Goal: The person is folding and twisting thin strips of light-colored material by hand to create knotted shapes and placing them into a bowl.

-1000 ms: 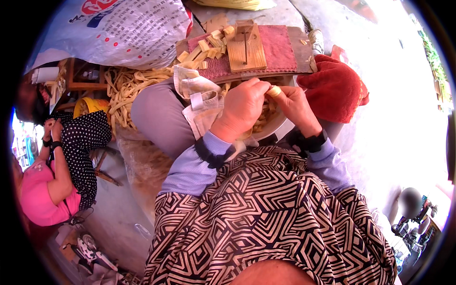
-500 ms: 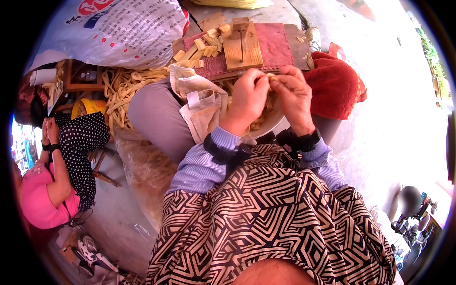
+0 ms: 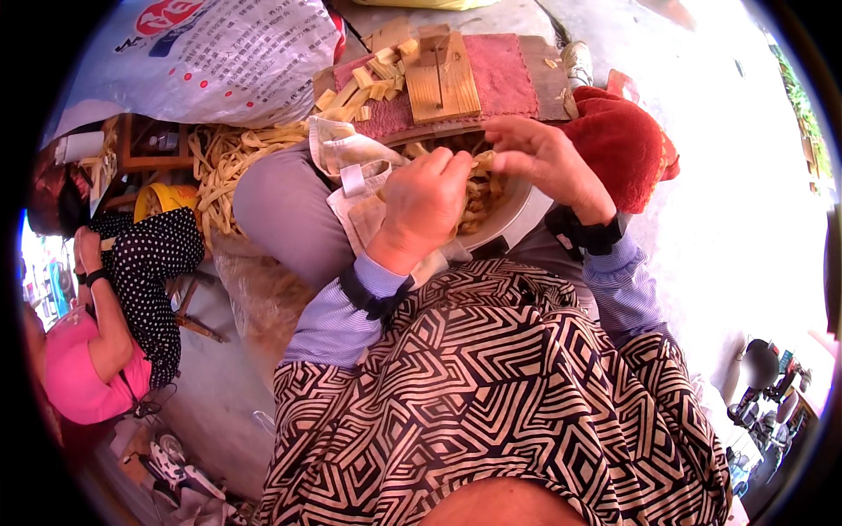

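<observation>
My left hand (image 3: 419, 206) is closed, its thumb and fingers pinched together over the basin; what they hold, if anything, is hidden. My right hand (image 3: 557, 167) is open beside it, fingers stretched toward the left. Between the fingertips of both hands shows a small pale-yellow piece (image 3: 482, 160); I cannot tell whether a hand grips it. Below them, in my lap, a white basin (image 3: 519, 221) contains several twisted yellow pieces (image 3: 478, 197). A beige cloth (image 3: 338, 140) lies over my left knee, next to my left hand.
Ahead, a wooden block with a slot (image 3: 443, 79) rests on a red cloth-covered board (image 3: 502, 74), beside cut yellow pieces (image 3: 364, 88). Long strips (image 3: 250, 162) lie left, below a large white sack (image 3: 237, 66). A red towel (image 3: 618, 149) covers my right knee. Another person (image 3: 92, 351) sits at left.
My hands have moved apart and a little lower. The right fingers have opened from a pinch, while my left hand stays closed and has shifted left, uncovering more of the basin.
</observation>
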Available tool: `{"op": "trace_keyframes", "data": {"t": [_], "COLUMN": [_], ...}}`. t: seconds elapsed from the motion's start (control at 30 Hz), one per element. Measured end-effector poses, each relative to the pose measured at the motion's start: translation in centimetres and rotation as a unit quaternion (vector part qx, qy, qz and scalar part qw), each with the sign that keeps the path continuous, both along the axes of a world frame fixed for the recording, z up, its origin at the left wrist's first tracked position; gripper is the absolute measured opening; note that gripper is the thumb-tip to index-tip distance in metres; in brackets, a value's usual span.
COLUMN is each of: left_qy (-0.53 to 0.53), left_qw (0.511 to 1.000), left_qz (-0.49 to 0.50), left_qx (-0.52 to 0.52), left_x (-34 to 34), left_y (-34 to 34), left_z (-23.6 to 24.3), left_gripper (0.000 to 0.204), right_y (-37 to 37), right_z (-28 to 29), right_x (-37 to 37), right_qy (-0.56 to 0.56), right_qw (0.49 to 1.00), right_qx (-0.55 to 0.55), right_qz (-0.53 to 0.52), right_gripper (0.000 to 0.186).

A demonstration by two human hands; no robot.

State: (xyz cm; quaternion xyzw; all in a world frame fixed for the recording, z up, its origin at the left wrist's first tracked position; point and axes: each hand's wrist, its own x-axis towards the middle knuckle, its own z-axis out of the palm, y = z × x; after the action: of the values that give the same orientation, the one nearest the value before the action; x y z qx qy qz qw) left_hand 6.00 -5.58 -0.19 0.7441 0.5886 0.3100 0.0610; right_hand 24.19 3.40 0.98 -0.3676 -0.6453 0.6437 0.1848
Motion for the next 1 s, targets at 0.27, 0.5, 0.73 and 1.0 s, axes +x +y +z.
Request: {"op": "trace_keyframes", "data": {"t": [0.27, 0.5, 0.73, 1.0], "left_qy": [-0.108, -0.282, -0.349, -0.446], "left_qw": [0.991, 0.912, 0.893, 0.832], "left_qz": [-0.006, -0.091, -0.083, 0.042], "left_qx": [-0.08, -0.284, -0.271, -0.327], "left_x": [-0.6, -3.2, -4.2, -9.2], "left_y": [0.3, 1.8, 3.0, 4.7], "left_z": [0.6, 0.9, 1.7, 0.9], "left_gripper": [0.015, 0.022, 0.024, 0.024], "right_y": [-0.8, 1.5, 2.9, 6.3], "right_z": [0.8, 2.6, 3.5, 1.6], "right_x": [-0.5, -0.6, -2.0, 0.2], "right_qy": [-0.048, -0.116, -0.075, 0.15], "right_qw": [0.966, 0.95, 0.994, 0.977], "right_qx": [0.254, 0.242, 0.004, -0.116], "right_qz": [0.023, 0.158, 0.079, -0.096], "right_gripper": [0.024, 0.015, 0.011, 0.008]}}
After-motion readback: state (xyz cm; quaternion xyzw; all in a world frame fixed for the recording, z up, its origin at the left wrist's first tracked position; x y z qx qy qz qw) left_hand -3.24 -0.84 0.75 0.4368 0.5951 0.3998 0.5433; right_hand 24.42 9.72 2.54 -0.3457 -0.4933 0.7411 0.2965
